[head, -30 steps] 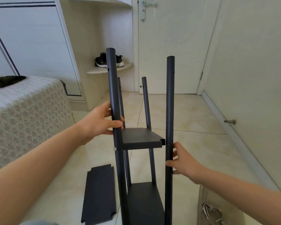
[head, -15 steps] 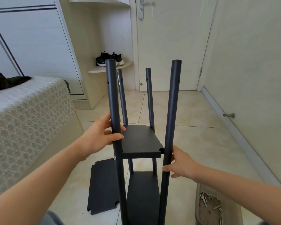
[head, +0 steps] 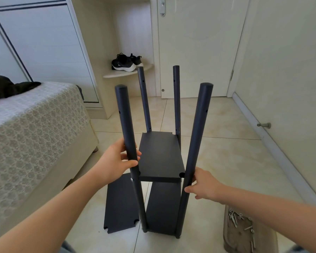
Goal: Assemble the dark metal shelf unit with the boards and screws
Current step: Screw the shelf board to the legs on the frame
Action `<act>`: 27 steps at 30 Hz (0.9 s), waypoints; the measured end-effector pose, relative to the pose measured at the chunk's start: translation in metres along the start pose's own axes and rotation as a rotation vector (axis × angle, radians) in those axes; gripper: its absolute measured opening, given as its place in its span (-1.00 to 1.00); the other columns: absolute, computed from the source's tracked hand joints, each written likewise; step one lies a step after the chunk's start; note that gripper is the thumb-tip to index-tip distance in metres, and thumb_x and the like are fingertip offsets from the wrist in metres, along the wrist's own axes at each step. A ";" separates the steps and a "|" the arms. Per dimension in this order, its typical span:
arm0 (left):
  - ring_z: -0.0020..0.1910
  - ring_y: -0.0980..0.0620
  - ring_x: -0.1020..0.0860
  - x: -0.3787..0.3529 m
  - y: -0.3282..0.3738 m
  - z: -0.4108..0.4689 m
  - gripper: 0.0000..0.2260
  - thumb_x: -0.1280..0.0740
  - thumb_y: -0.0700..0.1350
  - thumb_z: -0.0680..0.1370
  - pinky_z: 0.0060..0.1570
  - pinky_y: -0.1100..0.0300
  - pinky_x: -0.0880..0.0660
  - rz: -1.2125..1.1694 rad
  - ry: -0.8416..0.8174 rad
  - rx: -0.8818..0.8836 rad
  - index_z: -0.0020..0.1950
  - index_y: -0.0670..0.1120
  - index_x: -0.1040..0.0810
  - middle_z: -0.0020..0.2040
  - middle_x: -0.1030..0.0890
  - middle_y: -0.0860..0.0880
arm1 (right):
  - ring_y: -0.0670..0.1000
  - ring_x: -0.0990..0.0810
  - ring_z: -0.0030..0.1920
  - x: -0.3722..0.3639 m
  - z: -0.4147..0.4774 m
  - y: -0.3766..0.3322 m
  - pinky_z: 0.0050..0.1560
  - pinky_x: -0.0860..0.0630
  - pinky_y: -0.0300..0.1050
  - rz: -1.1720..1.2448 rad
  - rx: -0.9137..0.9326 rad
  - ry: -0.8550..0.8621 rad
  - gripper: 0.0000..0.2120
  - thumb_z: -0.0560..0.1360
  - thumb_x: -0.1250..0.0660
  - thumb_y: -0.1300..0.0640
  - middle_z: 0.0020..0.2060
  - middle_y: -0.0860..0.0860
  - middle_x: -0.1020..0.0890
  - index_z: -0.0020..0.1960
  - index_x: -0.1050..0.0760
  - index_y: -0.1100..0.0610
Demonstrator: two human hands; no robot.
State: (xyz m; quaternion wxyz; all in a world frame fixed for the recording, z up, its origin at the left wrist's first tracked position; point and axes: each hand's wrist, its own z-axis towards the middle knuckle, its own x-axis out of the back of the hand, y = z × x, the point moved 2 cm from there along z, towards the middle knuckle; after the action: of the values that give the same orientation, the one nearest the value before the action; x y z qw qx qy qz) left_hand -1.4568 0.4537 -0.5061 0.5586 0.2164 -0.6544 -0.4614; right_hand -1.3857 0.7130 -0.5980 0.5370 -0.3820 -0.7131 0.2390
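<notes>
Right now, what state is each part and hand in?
Left hand: grips front left post.
Right hand: holds front right post.
Middle board: mounted mid-height.
Bottom board: mounted at base.
Loose board: flat on floor.
Screws: loose in pile.
Door: shut.

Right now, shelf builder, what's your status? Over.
Left hand grips front left pole. Right hand holds front right pole. Middle board in place; spare board flat on floor. Nothing blocks the hands.
</notes>
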 end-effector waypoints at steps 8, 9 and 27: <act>-0.06 0.19 -0.66 -0.009 -0.015 -0.003 -0.66 -0.50 -0.29 0.48 -0.18 0.48 -0.51 0.095 -0.018 0.055 0.06 0.06 -0.48 -0.07 -0.68 0.12 | 0.01 -0.60 -0.04 -0.001 0.003 0.012 -0.31 -0.58 -0.29 -0.040 -0.054 -0.042 -0.64 0.53 -0.39 0.18 -0.01 -0.06 -0.53 0.18 -0.27 0.00; -0.06 0.19 -0.66 -0.010 -0.017 -0.003 -0.66 -0.50 -0.29 0.48 -0.20 0.49 -0.50 0.104 -0.028 0.063 0.06 0.07 -0.48 -0.08 -0.69 0.12 | 0.01 -0.60 -0.04 -0.002 0.003 0.013 -0.30 -0.59 -0.28 -0.039 -0.063 -0.052 -0.65 0.53 -0.39 0.17 0.00 -0.05 -0.53 0.18 -0.27 0.00; -0.05 -0.05 -0.71 -0.021 -0.035 -0.019 -0.80 -0.45 -0.06 0.54 -0.07 0.15 -0.67 0.344 -0.285 0.463 0.08 -0.13 -0.59 -0.01 -0.70 -0.13 | 0.05 -0.63 0.02 0.009 0.004 0.008 -0.11 -0.63 -0.13 -0.107 -0.071 -0.092 -0.64 0.52 -0.41 0.03 0.00 0.04 -0.61 0.24 -0.40 0.09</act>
State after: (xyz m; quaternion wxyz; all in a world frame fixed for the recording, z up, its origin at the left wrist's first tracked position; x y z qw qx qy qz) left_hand -1.4414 0.4474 -0.5478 0.4671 0.1573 -0.8406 -0.2247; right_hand -1.3886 0.7255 -0.6001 0.5019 -0.3508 -0.7644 0.2017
